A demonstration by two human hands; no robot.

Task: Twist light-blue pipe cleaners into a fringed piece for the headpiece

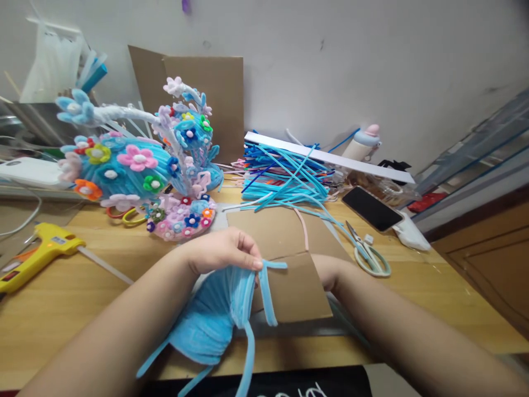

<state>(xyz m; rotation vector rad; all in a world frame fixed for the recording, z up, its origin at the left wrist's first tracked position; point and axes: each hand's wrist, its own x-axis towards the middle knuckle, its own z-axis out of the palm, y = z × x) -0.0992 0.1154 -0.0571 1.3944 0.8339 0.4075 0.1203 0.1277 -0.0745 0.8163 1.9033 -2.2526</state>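
My left hand (227, 251) is closed in a pinch around light blue pipe cleaners (268, 295) at the edge of a piece of cardboard (300, 292). Below that hand hangs a bundle of light blue pipe cleaners (206, 325), with several loose ends trailing downward. Behind the cardboard's right side goes my right hand (326, 271); only its wrist side shows, and the fingers are hidden. A pink pipe cleaner (303, 229) lies on the cardboard just beyond.
Flower-covered pipe cleaner pieces (124, 165) stand at left, behind a yellow glue gun (45, 253). Heaped blue pipe cleaners (285, 176) lie at the back. Scissors (372, 259), a phone (372, 208) and a bottle (361, 144) are to the right.
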